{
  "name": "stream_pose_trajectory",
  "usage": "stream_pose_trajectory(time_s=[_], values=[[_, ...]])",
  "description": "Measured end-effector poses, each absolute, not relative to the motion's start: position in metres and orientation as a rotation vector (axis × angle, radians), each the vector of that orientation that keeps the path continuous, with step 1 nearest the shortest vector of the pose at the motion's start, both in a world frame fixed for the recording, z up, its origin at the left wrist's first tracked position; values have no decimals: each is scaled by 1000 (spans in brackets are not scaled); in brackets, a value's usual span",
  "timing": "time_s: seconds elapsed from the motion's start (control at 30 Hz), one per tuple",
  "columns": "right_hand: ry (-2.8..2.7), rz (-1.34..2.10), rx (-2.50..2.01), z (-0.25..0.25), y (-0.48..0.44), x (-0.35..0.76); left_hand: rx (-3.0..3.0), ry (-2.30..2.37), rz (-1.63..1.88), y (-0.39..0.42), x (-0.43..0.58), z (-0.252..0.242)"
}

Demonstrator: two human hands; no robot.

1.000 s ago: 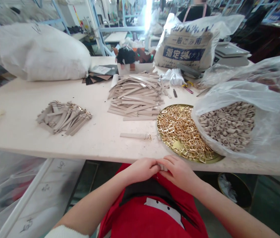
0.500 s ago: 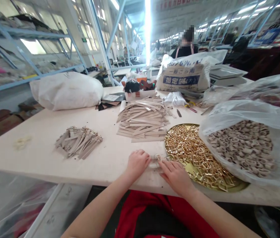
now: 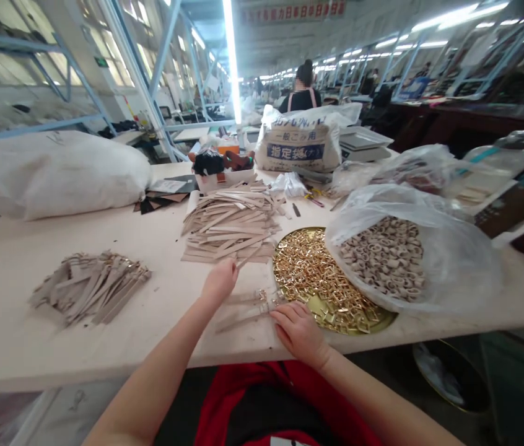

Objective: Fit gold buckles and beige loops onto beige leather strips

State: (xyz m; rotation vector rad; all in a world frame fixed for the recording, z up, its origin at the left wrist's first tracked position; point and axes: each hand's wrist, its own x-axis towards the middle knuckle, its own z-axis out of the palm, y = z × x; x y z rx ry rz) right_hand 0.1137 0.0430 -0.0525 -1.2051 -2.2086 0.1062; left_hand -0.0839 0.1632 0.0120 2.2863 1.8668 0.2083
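**Q: What is the state of each hand?**
A: Left hand (image 3: pixel 219 282): fingers bunched at the end of a pale strap strip (image 3: pixel 249 256); whether it is gripped cannot be told. Right hand (image 3: pixel 298 331): open and unclenched, fingers spread and resting on the ends of two buckled straps (image 3: pixel 243 310).

**Q: Where do the buckled straps lie?**
A: Flat on the pale worktable (image 3: pixel 6 334), near its near edge, between the hands and just left of a round brass tray (image 3: pixel 318 306).

**Q: What surrounds them?**
A: The tray bears a heap of gold buckles (image 3: pixel 308 272). To its right, a clear plastic bag (image 3: pixel 469 272) holds beige ring-shaped loops (image 3: pixel 383 260). Far of the hands lies a stack of loose pale strips (image 3: pixel 229 226); left of it, a smaller bundle of buckled straps (image 3: pixel 90 288).

**Q: What is seen beyond the table?**
A: A printed white sack (image 3: pixel 296 142), and a co-worker (image 3: pixel 301 93) standing behind it.
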Motion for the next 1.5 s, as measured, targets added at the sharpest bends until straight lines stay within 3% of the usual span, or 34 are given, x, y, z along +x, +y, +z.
stream_pose_trajectory(time_s=[0.13, 0.33, 0.47, 0.6, 0.87, 1.1, 1.17, 1.27, 1.5], values=[[-2062, 184, -1198, -46, 42, 127, 1906, 1474, 514, 109, -66, 31], [-1833, 109, -1416, -20, 41, 211, 1203, 1023, 440, 41, -24, 32], [-1543, -76, -1683, -4, 46, 291, 935, 936, 422, 34, -4, 23], [-1533, 27, -1966, 3, 66, 334, 826, 894, 433, 41, 9, 21], [-1877, 114, -1978, -1, 114, 311, 739, 855, 482, 52, 15, 30], [-1757, 104, -1944, 15, 98, 299, 521, 837, 479, 53, 16, 51], [-1687, 205, -1806, 25, 83, 280, 475, 813, 477, 54, 16, 55], [-1540, 645, -1680, 33, 61, 241, 434, 772, 483, 54, 16, 56], [-999, 1347, -1434, 9, 40, 179, 346, 744, 646, 52, 6, 48]])
